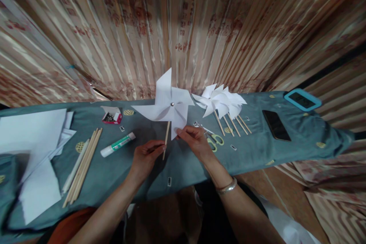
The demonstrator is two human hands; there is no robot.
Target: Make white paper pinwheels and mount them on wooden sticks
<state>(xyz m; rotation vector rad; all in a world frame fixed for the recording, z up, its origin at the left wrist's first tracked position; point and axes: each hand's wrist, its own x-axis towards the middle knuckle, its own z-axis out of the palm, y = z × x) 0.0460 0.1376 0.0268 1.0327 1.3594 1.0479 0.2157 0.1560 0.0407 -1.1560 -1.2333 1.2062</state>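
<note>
Far left of frame: stack of plain white paper sheets [31, 133], uncut by the look of it. Just right of that: bundle of thin bare wooden sticks [84, 164] lying on the grey-teal table cloth [257, 148]. Reads as stock for more units, so work judged partway through.

Left of centre: small red-and-white box of pins [112, 115], open; white glue stick with green label [117, 144] lying below it.

Centre: white folded-paper pinwheel on a wooden stick [167, 106], held upright above the cloth, silver pin [172, 104] through the hub. Looks assembled and pinned; probably in final check or adjustment.

Left hand [145, 158]: closed in a pinch on the lower part of the stick, thumb and fingers wrapped around it.
Right hand [194, 141]: half closed, fingertips gripping the tip of the lowest blade; silver bangle on the wrist.

Just right of the right hand: yellow-handled scissors [214, 142], flat on the cloth, partly hidden.

Centre right: pile of finished white paper pinwheels [221, 101], several sticks fanned out beneath. Done batch, by appearance.

Right: black phone [276, 125] face up. Upper right: blue-framed flat device [302, 100] at the cloth edge.
</note>
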